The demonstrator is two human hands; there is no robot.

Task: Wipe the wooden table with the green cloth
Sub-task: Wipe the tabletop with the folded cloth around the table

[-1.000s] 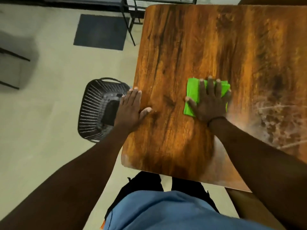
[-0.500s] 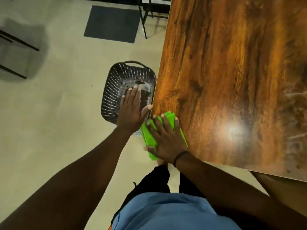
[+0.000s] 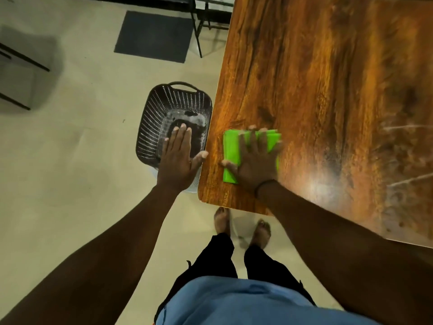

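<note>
The right hand [image 3: 256,165] presses flat on the green cloth [image 3: 232,156], now fully on the desk [image 3: 328,90]; the left hand [image 3: 179,158] hovers open, gripping nothing.

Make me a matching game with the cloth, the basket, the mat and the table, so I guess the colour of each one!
Things:
1. cloth
2. basket
3. mat
4. table

Colours:
A. brown wood grain
B. bright green
C. dark grey, flat and plain
D. dark, with rows of small holes

Pairs: 1-B, 2-D, 3-C, 4-A. The right hand presses the cloth flat on the table, and the left hand is held open above the basket on the floor.
</note>
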